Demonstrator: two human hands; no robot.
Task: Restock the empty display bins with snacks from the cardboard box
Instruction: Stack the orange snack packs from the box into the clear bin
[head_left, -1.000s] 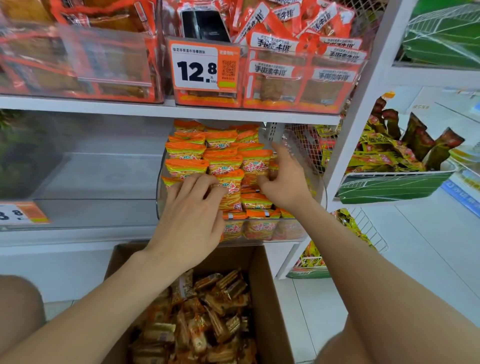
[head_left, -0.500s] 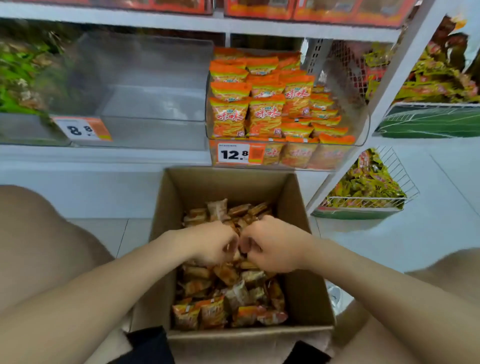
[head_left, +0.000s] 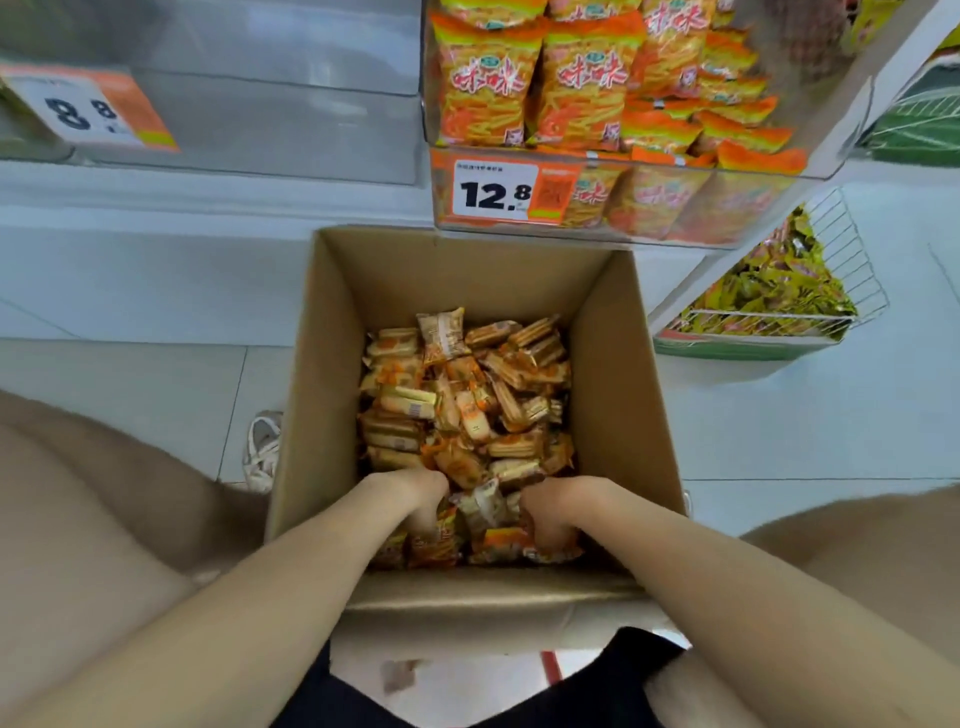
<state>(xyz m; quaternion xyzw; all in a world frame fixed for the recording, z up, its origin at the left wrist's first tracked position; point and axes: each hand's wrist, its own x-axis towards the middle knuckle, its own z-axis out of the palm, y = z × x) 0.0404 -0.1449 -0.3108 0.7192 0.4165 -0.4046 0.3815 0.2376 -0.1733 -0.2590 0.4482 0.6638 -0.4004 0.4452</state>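
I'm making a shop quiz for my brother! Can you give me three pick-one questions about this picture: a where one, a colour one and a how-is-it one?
1. Where are the left hand and right hand? A on a shelf; B in the cardboard box; C on the floor.
2. What colour are most snack bags above the 12.8 price tag? A orange; B blue; C purple.
3. How is the cardboard box? A taped shut; B squashed flat; C open.
Answers: 1 B, both dig among the wrapped snacks inside. 2 A, their fronts are orange. 3 C, its contents show from above.
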